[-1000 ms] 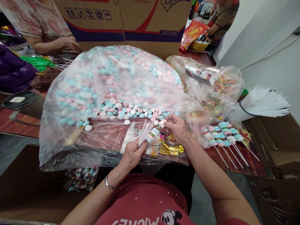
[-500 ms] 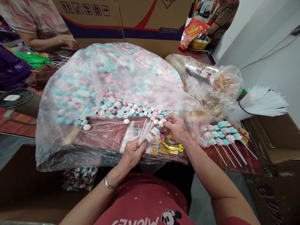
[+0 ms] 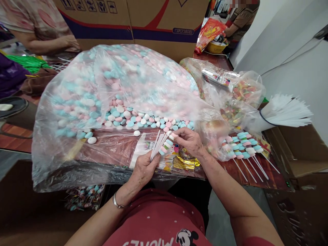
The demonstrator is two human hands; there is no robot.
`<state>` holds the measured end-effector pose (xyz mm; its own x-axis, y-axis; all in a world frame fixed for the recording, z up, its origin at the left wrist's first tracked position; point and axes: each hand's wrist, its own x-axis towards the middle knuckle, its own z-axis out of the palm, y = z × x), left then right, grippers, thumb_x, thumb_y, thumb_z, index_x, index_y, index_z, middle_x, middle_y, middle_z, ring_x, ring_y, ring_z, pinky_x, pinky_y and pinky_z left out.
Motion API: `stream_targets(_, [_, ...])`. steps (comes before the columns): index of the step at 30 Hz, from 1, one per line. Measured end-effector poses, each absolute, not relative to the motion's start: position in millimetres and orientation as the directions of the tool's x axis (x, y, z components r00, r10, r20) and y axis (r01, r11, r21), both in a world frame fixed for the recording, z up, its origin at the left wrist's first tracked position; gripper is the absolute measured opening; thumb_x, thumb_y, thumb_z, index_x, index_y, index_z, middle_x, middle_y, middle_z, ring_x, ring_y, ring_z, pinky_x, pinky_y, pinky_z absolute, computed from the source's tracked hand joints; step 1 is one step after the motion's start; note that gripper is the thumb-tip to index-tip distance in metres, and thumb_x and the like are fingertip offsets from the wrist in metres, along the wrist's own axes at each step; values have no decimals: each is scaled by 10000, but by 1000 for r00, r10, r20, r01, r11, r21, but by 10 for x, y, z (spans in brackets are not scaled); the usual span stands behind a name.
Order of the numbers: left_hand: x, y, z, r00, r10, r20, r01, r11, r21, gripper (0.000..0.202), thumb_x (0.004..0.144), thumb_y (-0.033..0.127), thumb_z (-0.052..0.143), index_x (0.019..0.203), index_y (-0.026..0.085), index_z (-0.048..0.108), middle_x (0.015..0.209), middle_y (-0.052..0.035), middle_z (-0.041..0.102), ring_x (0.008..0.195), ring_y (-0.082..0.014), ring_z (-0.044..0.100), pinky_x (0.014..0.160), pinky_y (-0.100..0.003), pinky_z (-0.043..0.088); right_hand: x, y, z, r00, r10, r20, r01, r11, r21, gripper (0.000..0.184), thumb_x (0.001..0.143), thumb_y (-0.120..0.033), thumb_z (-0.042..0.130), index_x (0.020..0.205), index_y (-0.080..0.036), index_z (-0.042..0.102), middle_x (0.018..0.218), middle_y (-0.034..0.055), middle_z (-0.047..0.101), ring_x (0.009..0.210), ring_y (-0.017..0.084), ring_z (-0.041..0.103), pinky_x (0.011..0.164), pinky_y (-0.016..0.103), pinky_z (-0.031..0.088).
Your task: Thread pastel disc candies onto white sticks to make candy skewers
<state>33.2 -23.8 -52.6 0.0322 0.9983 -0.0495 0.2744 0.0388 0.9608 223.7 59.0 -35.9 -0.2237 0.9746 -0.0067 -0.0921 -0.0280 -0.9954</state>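
My left hand (image 3: 145,170) is closed round a bundle of white sticks (image 3: 156,146). One stick of that bundle carries a stack of blue, white, pink and green candies (image 3: 166,146). At the top of this stack my right hand (image 3: 188,139) pinches a pink and white candy (image 3: 173,136) between thumb and fingers. Just beyond both hands, loose pastel candies (image 3: 143,119) spill from the mouth of a large clear plastic bag (image 3: 143,78). Gold twist ties (image 3: 185,162) lie on the table under my right wrist.
Finished candy skewers (image 3: 244,147) lie at the right, below a cup of white sticks (image 3: 282,111). Bags of gummy candies (image 3: 242,92) sit behind them. A dark mug (image 3: 16,116) stands far left. A large carton (image 3: 135,29) closes off the back; another person's arm (image 3: 51,44) is beside it.
My right hand has moved slightly down and left, bringing its candy onto the top of the stack. The left hand keeps its hold on the sticks. The whole view has shifted a little.
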Motion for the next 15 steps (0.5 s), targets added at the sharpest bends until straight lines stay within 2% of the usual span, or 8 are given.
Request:
stream_targets(8, [344,-249,-563,6,1000,-12,274,9,962,323,857,364,500,579,200,499,522,42,447,504,-111,385,520,-243,332,2252,581,-445,-304,952,32,-95,3,-995,284,748,-461,790,872,-220,708,821,-1,743,747,136,678,752,302,573])
stream_targets(12, [360,-250,-560,-8,1000,-4,280,6,960,318,853,374,506,585,203,499,517,44,443,496,-114,383,520,-246,336,2245,567,-486,-305,948,93,-13,93,-996,290,810,-484,727,942,-226,719,882,8,744,796,147,684,756,293,567])
stream_targets(15, [378,-253,-567,-26,1000,-7,291,14,957,316,860,379,504,595,207,493,509,43,448,489,-118,392,511,-247,335,2237,537,-472,-280,942,186,116,226,-967,267,880,-458,649,1017,-242,722,967,22,752,889,161,696,816,299,561])
